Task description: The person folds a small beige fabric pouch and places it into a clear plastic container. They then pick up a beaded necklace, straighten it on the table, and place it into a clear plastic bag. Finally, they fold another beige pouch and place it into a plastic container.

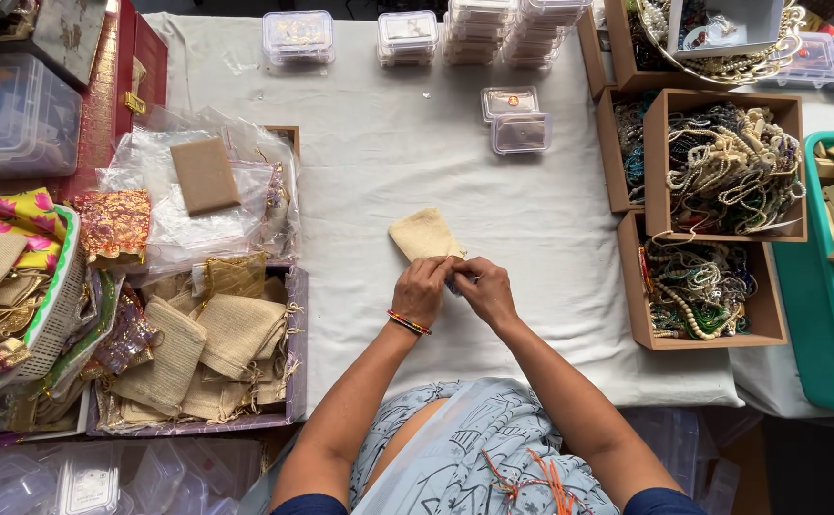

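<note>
Both hands, left [423, 289] and right [484, 291], pinching pouch [422, 234] mouth on bench [493, 191]; best held taut, mouth steady.

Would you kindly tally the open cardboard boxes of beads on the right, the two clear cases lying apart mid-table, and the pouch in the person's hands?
Cardboard bead boxes: 4
Clear plastic cases lying apart: 2
Beige pouch at the left hand and right hand: 1
Total: 7
</note>
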